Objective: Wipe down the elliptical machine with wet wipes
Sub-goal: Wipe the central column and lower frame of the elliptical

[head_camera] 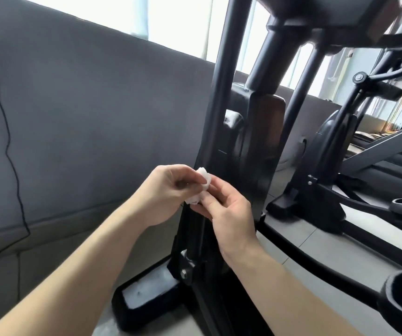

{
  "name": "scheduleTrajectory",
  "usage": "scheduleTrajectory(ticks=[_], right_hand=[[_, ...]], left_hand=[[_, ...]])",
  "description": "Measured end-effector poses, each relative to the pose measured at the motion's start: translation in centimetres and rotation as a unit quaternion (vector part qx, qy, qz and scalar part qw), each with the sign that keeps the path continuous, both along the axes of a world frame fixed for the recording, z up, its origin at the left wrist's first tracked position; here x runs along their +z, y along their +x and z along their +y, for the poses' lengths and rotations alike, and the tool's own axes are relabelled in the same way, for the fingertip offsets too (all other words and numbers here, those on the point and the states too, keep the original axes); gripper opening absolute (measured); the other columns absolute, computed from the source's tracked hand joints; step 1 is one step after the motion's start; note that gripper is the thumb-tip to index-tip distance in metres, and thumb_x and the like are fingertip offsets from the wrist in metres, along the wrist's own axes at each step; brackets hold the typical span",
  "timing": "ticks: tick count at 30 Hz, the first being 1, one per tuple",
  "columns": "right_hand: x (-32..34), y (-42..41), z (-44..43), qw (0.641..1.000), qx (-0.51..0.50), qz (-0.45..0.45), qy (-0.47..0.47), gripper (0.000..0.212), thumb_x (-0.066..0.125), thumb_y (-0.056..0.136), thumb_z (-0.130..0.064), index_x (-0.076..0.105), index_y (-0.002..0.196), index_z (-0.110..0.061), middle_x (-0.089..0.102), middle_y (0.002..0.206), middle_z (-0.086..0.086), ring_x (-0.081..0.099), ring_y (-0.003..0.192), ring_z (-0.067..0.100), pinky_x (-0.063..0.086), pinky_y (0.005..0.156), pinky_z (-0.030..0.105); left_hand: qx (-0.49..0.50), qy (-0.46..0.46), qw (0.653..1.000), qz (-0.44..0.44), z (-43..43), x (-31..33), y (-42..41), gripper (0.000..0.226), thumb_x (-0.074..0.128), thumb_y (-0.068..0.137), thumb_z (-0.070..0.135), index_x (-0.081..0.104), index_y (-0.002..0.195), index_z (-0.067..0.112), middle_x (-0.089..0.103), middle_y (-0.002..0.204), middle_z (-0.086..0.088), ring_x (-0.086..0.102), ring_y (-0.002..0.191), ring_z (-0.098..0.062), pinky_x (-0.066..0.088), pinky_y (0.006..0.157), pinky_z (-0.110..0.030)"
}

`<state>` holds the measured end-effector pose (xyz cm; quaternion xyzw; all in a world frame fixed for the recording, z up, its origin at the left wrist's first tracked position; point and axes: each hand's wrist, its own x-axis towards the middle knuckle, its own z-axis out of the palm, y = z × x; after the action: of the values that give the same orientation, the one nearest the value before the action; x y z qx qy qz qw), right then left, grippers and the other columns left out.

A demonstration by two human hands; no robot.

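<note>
Before the black upright of the elliptical machine (219, 93), the left hand (168, 192) and right hand (229, 214) together pinch a crumpled white wet wipe (205, 181) in curled fingers, close by the post.

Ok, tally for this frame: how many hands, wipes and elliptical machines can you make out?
Hands: 2 (left hand, right hand)
Wipes: 1 (wet wipe, held by both)
Elliptical machines: 2 (near machine, second machine; farther ones unclear)
Total: 5

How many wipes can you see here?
1: a crumpled white wipe pinched between the left hand and right hand, before the elliptical's black post. Others may be hidden.
</note>
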<state>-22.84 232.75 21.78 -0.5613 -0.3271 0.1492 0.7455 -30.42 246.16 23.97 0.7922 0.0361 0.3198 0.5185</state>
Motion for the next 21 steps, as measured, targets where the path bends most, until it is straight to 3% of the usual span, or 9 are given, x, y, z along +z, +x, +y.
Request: scheduleTrajectory(ticks=[3, 5, 8, 11, 15, 17, 19, 21], right_hand=[[0.9, 0.7, -0.4, 0.998, -0.053, -0.011, -0.025, 0.01, 0.074, 0.094, -0.017, 0.079, 0.103, -0.021, 0.079, 0.097, 0.003, 0.076, 0.096, 0.022, 0.06, 0.093, 0.04], [2.2, 1.4, -0.4, 0.995, -0.089, -0.039, -0.039, 0.003, 0.077, 0.091, -0.022, 0.079, 0.093, -0.023, 0.079, 0.09, -0.001, 0.076, 0.088, 0.017, 0.061, 0.087, 0.035], [6.4, 2.7, 0.4, 0.983, -0.159, -0.087, -0.002, 0.008, 0.076, 0.092, -0.021, 0.078, 0.085, -0.024, 0.077, 0.081, -0.008, 0.071, 0.074, 0.003, 0.055, 0.073, 0.022], [12.7, 4.9, 2.0, 0.964, -0.229, -0.126, 0.056, 0.013, 0.074, 0.093, -0.024, 0.074, 0.081, -0.026, 0.075, 0.08, -0.011, 0.069, 0.077, -0.001, 0.053, 0.076, 0.02], [21.4, 7.7, 5.0, 0.935, -0.285, -0.198, 0.08, 0.015, 0.071, 0.093, -0.037, 0.068, 0.08, -0.031, 0.073, 0.085, -0.013, 0.07, 0.084, 0.007, 0.061, 0.082, 0.038], [24.1, 8.5, 6.3, 0.935, -0.273, -0.213, 0.075, 0.008, 0.073, 0.092, -0.032, 0.071, 0.085, -0.028, 0.074, 0.088, -0.01, 0.072, 0.086, 0.013, 0.061, 0.083, 0.043], [25.3, 8.5, 7.0, 0.934, -0.266, -0.23, 0.059, 0.008, 0.071, 0.093, -0.023, 0.075, 0.1, -0.023, 0.076, 0.094, -0.005, 0.072, 0.091, 0.014, 0.059, 0.089, 0.042], [25.6, 8.5, 6.9, 0.933, -0.245, -0.259, 0.052, 0.007, 0.07, 0.093, -0.025, 0.075, 0.098, -0.024, 0.077, 0.088, -0.005, 0.073, 0.086, 0.013, 0.06, 0.087, 0.042]], left_hand=[[0.018, 0.042, 0.999, 0.021, 0.1, 2.0, -0.2, 0.009, 0.074, 0.092, 0.008, 0.078, 0.093, 0.015, 0.077, 0.091, -0.002, 0.074, 0.089, -0.023, 0.059, 0.082, -0.034], [0.033, 0.057, 0.998, 0.016, 0.2, 3.9, -0.1, 0.009, 0.074, 0.091, 0.009, 0.079, 0.092, 0.017, 0.077, 0.089, 0.001, 0.073, 0.084, -0.014, 0.058, 0.079, -0.03], [0.115, 0.062, 0.991, -0.015, 0.6, 7.9, 0.5, 0.006, 0.072, 0.093, 0.022, 0.077, 0.092, 0.026, 0.074, 0.079, 0.002, 0.062, 0.065, -0.005, 0.05, 0.06, -0.021], [0.183, 0.037, 0.98, -0.063, 1.3, 12.5, 1.7, 0.006, 0.07, 0.094, 0.026, 0.076, 0.094, 0.027, 0.072, 0.077, 0.004, 0.061, 0.059, 0.001, 0.041, 0.049, -0.011], [0.204, 0.05, 0.972, -0.101, 1.5, 18.3, 3.7, 0.012, 0.066, 0.096, 0.029, 0.075, 0.104, 0.027, 0.07, 0.083, 0.011, 0.064, 0.075, 0.0, 0.043, 0.064, -0.016], [0.195, 0.045, 0.973, -0.117, 1.6, 20.7, 4.7, 0.017, 0.064, 0.098, 0.027, 0.074, 0.111, 0.024, 0.071, 0.089, 0.009, 0.066, 0.082, -0.006, 0.045, 0.069, -0.018], [0.174, 0.04, 0.976, -0.126, 1.5, 22.5, 5.3, 0.014, 0.062, 0.099, 0.024, 0.074, 0.106, 0.023, 0.072, 0.085, 0.008, 0.067, 0.079, -0.008, 0.046, 0.071, -0.022], [0.166, 0.05, 0.976, -0.134, 1.5, 23.5, 5.4, 0.016, 0.061, 0.099, 0.022, 0.074, 0.09, 0.027, 0.072, 0.078, 0.009, 0.066, 0.075, -0.009, 0.048, 0.07, -0.026]])
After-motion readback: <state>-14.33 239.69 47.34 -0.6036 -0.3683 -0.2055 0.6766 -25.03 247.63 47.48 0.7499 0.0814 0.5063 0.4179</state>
